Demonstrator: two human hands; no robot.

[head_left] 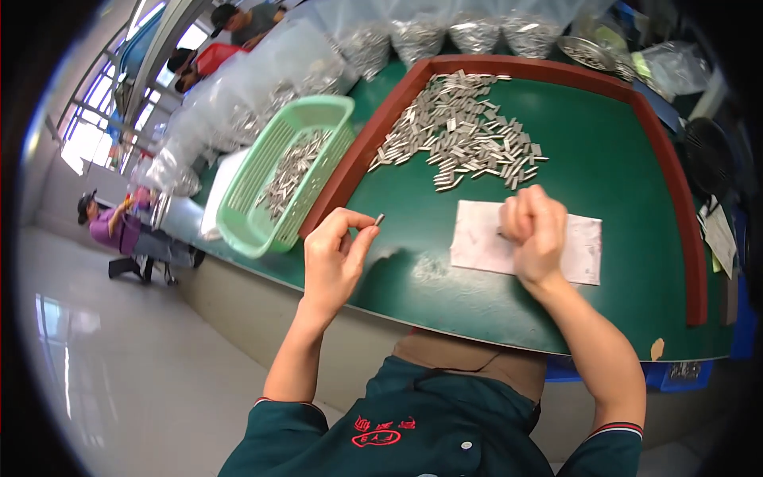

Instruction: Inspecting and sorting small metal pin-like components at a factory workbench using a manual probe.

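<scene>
Between the thumb and forefinger of my left hand (338, 250) is a small metal piece (379, 219), held just above the green tabletop. My right hand (536, 230) is closed over a pale pinkish cloth (481, 238) that lies flat on the table. Its fingers are curled in, and what they hold, if anything, is hidden. Beyond both hands spreads a loose heap of small flat grey metal pieces (477, 135). To the left, a light green plastic basket (238, 226) holds more such metal pieces (290, 171).
A dark red raised border (354, 171) frames the green tabletop (405, 294). Clear bags of metal pieces (417, 40) line the back and left. A metal bowl (586, 52) stands at the back right. Other people sit further off, one in a purple shirt (119, 226).
</scene>
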